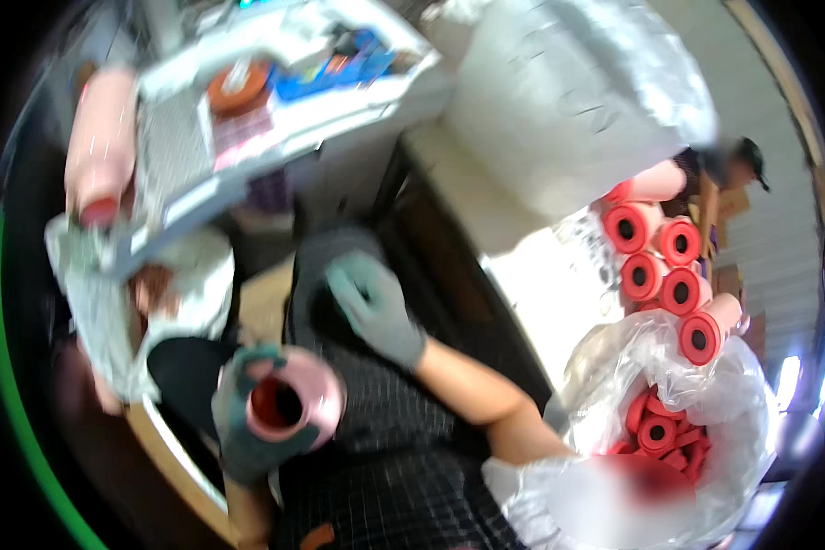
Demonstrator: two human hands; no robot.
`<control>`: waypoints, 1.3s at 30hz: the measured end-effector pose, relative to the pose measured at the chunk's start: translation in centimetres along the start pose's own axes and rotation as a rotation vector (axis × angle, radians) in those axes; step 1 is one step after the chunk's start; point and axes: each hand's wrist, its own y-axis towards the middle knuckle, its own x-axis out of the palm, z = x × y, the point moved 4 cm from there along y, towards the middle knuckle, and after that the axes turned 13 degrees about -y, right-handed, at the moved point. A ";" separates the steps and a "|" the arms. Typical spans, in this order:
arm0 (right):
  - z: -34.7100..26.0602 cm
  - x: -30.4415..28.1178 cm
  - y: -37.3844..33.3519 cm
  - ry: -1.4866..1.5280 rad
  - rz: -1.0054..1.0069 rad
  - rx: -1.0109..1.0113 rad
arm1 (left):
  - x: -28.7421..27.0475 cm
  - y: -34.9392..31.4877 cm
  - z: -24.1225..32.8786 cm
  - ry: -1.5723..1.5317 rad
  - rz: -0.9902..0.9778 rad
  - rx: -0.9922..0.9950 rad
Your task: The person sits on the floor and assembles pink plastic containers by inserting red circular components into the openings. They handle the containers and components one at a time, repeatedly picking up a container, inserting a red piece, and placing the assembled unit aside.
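My left hand [252,435], in a grey-green glove, is wrapped round a pink bottle [319,396]. The bottle's mouth, reddish inside with a dark hollow, tilts up toward me. Above my lap, apart from the bottle, my right hand [376,307] wears the same kind of glove. Its fingers are loosely bent with a small gap by the thumb, and nothing shows in them; motion blurs it somewhat. Another glossy pink bottle [103,137] stands at the far left on the bench edge, its reddish mouth toward me.
A worktable [179,137] at the upper left bears a brown round disc [238,87] and a blue item [335,73]. Below it hangs a white lined bag [92,284]. At right are stacked pink bottles [655,183], a plastic-lined bin [596,367] of red rings [655,433], a large white sack [522,110] and another person [710,188].
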 end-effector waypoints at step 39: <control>-8.2 -4.4 -1.9 -0.334 -0.405 -0.575 | 4.8 2.0 3.2 0.681 -0.092 0.645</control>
